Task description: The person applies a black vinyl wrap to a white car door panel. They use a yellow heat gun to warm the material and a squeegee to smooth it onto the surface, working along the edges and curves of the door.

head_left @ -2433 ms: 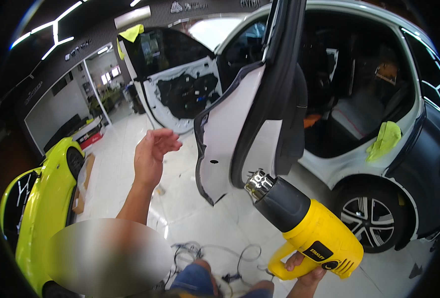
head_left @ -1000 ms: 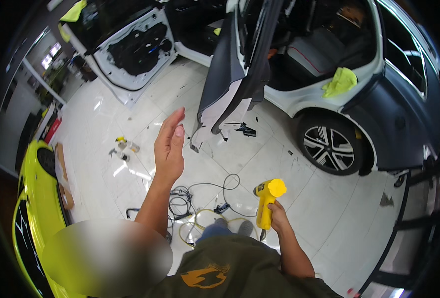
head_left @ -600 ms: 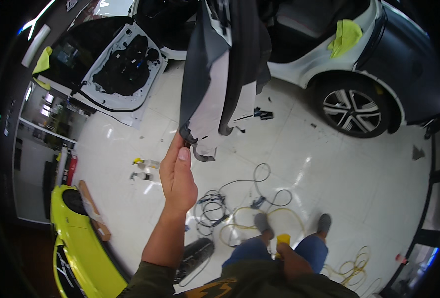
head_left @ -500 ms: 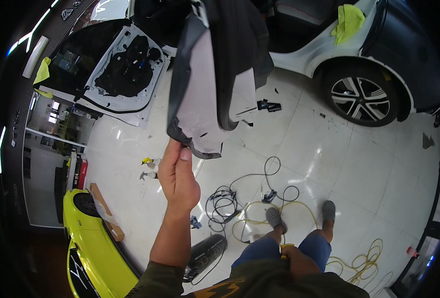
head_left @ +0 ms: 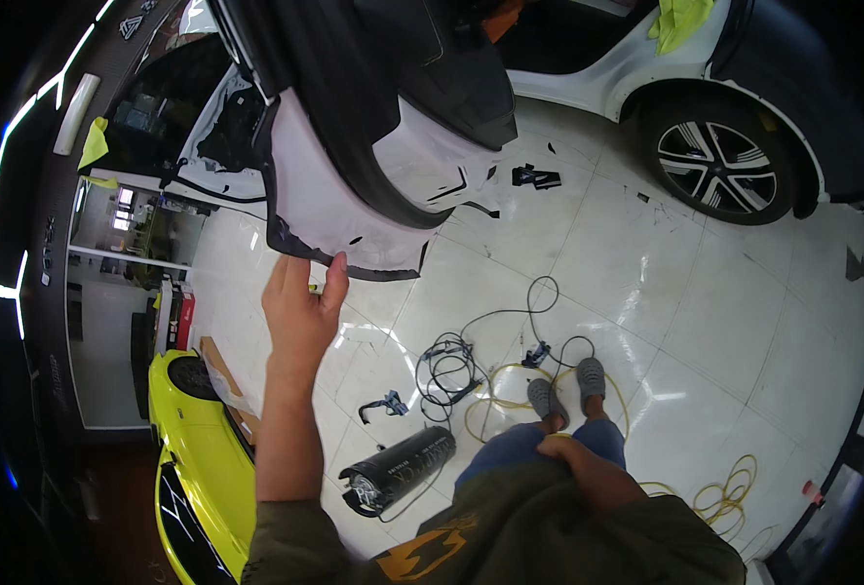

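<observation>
At top centre stands an open car door with a pale inner shell (head_left: 310,175) and bulky black trim (head_left: 451,78). Dark film (head_left: 378,274) sticks out as an overhang along the shell's lower edge. My left hand (head_left: 300,302) has its thumb and fingers at that film edge, the fingertips partly hidden behind it. My right hand (head_left: 560,450) is low in front of my waist with its fingers curled. What it holds, if anything, is hidden from view.
Coiled black cable (head_left: 446,375) and yellow hose (head_left: 729,492) lie on the tiled floor. Nearby are a black cylinder (head_left: 403,468) and a dark plastic part (head_left: 385,405). A wheel (head_left: 716,168) stands at upper right, a lime-yellow car (head_left: 198,458) at lower left.
My left hand has moved left and slightly up along with the door edge. More of the pale shell shows. My feet are closer together, and the yellow item at my right hand no longer shows clearly.
</observation>
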### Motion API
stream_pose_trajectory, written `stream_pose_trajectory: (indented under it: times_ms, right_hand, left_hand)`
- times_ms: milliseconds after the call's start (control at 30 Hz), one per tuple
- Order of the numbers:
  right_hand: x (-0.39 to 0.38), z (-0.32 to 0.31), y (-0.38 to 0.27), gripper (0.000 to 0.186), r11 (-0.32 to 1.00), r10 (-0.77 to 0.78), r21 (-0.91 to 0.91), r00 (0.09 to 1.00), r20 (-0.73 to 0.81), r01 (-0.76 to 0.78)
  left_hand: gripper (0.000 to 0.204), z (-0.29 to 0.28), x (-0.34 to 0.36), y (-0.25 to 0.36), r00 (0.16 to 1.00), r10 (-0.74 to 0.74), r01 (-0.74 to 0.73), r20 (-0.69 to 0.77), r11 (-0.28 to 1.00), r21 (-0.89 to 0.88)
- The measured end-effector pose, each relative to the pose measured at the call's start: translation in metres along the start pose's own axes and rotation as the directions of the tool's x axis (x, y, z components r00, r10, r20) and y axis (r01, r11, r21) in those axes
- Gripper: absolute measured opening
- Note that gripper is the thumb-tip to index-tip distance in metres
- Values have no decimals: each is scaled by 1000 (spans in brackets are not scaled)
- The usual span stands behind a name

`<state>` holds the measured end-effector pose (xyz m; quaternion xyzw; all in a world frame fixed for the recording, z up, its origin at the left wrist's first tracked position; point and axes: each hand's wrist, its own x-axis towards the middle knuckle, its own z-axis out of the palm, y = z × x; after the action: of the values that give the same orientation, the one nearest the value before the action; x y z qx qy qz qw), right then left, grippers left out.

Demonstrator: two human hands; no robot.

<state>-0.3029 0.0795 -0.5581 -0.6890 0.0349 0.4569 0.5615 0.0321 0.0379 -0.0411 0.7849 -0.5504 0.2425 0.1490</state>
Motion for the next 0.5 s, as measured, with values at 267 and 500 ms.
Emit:
stream_pose_trajectory:
  times_ms: [267,500]
  right_hand:
    - [-154,-166,-197,34,911,-286,-79,481,-829,404]
    - [-287,-253,-403,25,495,-583,-424,-72,-809,759]
  left_hand:
    - [26,-29,17,16,928,-288,353,235,879,-321]
    - [29,-22,3,29,908,-375,420,190,830,-367]
